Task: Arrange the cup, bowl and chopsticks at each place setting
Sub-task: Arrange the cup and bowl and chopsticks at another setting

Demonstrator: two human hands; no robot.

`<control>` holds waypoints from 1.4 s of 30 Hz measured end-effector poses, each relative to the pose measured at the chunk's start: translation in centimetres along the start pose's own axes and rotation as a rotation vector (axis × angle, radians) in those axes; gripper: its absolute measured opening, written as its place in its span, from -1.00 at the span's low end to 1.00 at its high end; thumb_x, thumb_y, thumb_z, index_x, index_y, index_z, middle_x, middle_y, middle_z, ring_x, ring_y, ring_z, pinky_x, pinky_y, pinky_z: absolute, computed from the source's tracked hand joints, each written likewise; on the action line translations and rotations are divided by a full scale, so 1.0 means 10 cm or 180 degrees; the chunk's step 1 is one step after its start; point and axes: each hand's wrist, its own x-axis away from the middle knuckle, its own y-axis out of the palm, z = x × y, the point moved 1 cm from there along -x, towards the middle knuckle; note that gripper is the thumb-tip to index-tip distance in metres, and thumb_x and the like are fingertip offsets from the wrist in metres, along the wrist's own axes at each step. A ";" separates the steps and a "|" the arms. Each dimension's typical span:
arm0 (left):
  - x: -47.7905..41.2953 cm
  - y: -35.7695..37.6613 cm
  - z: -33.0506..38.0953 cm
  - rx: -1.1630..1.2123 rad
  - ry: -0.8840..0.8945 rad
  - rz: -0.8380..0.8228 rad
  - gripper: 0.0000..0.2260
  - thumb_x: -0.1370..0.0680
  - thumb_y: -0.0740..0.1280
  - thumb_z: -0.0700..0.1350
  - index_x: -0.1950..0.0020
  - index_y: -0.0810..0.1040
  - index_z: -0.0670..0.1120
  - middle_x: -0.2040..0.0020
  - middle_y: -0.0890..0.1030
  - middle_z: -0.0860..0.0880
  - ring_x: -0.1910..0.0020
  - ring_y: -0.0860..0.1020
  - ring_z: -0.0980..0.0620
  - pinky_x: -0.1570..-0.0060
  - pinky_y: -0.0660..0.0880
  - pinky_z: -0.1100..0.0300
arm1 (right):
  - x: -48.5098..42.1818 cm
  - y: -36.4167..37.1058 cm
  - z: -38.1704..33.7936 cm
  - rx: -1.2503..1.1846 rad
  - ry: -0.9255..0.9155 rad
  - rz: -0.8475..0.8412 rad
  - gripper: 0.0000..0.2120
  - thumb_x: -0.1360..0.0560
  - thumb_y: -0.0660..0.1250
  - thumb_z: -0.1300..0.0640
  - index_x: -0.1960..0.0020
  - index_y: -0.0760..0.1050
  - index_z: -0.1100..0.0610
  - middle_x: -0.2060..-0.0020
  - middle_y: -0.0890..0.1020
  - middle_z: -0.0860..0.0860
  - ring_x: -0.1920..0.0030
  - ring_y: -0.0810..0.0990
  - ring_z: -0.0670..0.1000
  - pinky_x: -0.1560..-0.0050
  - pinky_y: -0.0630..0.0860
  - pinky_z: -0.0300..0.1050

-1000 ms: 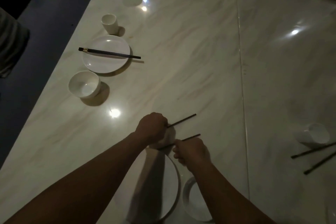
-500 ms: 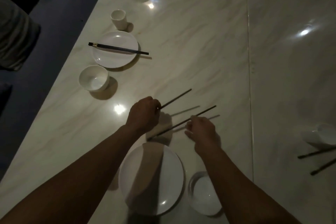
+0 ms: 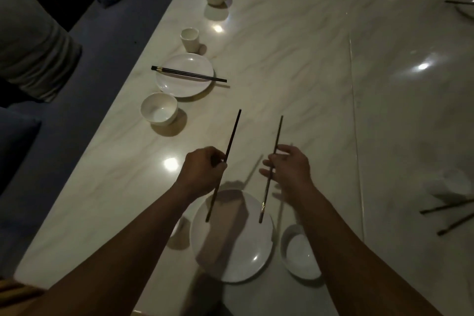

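Head — 1 chopstick in left hand.

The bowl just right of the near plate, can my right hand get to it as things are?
Probably yes: the bowl sits partly under the right forearm, nothing between it and the right hand. But that hand pinches a chopstick, so gripping may be awkward.

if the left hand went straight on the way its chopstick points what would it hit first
Probably nothing: the left hand aims its chopstick over bare table, passing right of the chopsticks on the next plate; height is unclear.
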 end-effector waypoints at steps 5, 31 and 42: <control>0.31 0.17 -0.22 0.0068 -0.0302 -0.0431 -0.84 -0.47 0.44 -0.14 -0.05 0.65 -0.08 0.13 0.68 -0.02 0.21 0.65 0.05 0.05 0.64 0.03 | 0.33 0.08 0.50 0.0584 0.0204 -0.0239 -0.63 -0.45 0.39 0.40 -0.22 0.51 0.19 0.05 0.65 0.11 0.19 0.72 0.05 0.04 0.63 0.28; 0.72 0.66 -0.71 0.0286 -0.0450 -0.0922 -0.81 -0.45 0.50 -0.06 -0.02 0.64 -0.04 0.04 0.68 -0.02 0.08 0.65 0.05 -0.07 0.62 0.01 | 0.79 0.12 1.45 0.1380 0.0224 0.0361 -0.85 -0.39 0.50 0.20 0.04 0.67 0.07 0.14 0.70 0.03 0.12 0.68 0.06 0.07 0.68 0.04; 0.72 0.71 -0.72 0.0313 -0.0346 -0.0953 -0.85 -0.45 0.49 -0.08 0.01 0.64 0.00 0.10 0.63 0.10 0.10 0.60 0.18 -0.05 0.58 0.17 | 0.81 0.12 1.47 0.1245 0.0237 0.0325 -0.86 -0.42 0.47 0.21 0.05 0.63 0.04 0.12 0.67 0.05 0.15 0.68 0.06 0.17 0.69 0.04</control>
